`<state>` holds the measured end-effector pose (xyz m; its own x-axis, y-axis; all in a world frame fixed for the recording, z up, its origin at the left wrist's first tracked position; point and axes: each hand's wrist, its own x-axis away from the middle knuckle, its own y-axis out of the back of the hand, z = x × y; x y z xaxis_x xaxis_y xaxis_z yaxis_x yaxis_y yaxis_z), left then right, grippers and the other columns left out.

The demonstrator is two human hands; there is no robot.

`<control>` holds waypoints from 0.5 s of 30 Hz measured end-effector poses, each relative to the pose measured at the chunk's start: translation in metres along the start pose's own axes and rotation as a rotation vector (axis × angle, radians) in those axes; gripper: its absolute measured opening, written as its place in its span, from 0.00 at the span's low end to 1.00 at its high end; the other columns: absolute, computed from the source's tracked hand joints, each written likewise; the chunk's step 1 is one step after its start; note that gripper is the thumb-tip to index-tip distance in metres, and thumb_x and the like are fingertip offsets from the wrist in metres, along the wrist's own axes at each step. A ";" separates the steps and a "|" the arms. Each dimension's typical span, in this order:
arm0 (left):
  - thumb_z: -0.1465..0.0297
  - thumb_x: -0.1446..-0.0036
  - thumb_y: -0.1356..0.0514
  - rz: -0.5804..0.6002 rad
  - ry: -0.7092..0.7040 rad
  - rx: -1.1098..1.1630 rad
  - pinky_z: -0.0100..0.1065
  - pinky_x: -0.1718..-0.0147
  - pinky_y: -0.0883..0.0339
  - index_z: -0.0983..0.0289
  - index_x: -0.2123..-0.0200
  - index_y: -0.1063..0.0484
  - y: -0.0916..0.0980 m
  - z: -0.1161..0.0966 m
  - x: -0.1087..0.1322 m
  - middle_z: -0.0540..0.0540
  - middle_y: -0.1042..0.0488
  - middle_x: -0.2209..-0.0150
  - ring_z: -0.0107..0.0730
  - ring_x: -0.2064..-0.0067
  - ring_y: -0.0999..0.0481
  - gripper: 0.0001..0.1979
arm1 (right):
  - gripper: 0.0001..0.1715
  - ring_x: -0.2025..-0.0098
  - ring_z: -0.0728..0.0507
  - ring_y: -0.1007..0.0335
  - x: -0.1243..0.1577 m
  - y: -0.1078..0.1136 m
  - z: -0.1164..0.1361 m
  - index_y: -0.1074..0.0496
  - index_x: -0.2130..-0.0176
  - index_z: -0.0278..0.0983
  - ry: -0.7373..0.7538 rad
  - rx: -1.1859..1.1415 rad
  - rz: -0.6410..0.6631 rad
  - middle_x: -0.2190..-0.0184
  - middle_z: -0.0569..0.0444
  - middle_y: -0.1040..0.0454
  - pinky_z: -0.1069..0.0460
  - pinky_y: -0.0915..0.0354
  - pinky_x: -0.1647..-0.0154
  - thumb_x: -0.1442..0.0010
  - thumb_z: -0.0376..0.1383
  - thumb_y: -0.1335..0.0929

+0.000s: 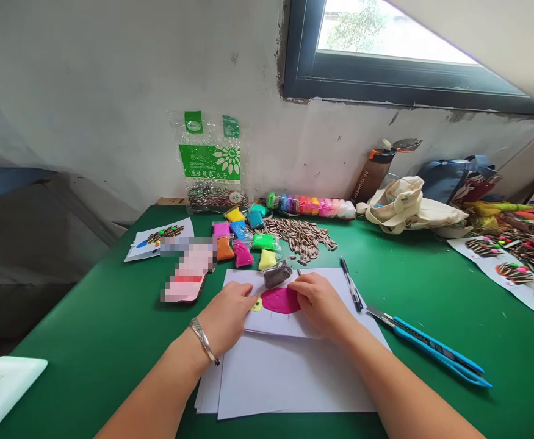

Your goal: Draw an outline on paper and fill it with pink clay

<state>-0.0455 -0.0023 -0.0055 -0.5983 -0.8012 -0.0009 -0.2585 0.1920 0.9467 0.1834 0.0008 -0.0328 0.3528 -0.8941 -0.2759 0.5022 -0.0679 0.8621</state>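
Observation:
My left hand (230, 314), with a silver bracelet at the wrist, grips the left edge of a small white sheet (271, 327). My right hand (318, 302) has its fingers closed on the sheet's right side. Between them, the sheet bears a magenta clay oval (279, 300) with a yellow clay piece (257, 304) at its left end. Just above the oval lies a dark clay packet (277, 274). Larger white sheets (294, 378) lie underneath. Both thumbs rest near the clay shape.
Coloured clay packets (243, 253), sunflower seeds (306, 238) and a pixelated phone (187, 274) lie beyond the paper. A pen (351, 285) and blue-handled scissors (436, 347) are on the right. A bottle (373, 174) and cloth bag (404, 204) stand near the wall.

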 end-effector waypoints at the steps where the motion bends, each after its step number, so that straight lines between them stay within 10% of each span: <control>1: 0.82 0.48 0.52 0.010 0.000 -0.002 0.37 0.57 0.34 0.61 0.60 0.24 0.001 -0.001 0.000 0.60 0.27 0.59 0.43 0.56 0.31 0.22 | 0.21 0.65 0.44 0.34 0.000 0.000 -0.001 0.23 0.66 0.39 -0.003 -0.008 0.012 0.69 0.51 0.25 0.52 0.41 0.64 0.45 0.23 0.41; 15: 0.88 0.53 0.53 0.131 0.005 -0.060 0.39 0.54 0.35 0.62 0.56 0.28 0.007 -0.012 0.003 0.59 0.29 0.55 0.42 0.52 0.34 0.26 | 0.20 0.66 0.45 0.36 -0.001 0.006 -0.002 0.23 0.67 0.37 -0.033 -0.081 0.044 0.71 0.52 0.26 0.53 0.42 0.64 0.46 0.22 0.40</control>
<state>-0.0405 -0.0103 0.0048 -0.6203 -0.7743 0.1252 -0.1325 0.2608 0.9563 0.1871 0.0025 -0.0284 0.3501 -0.9097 -0.2233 0.5493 0.0063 0.8356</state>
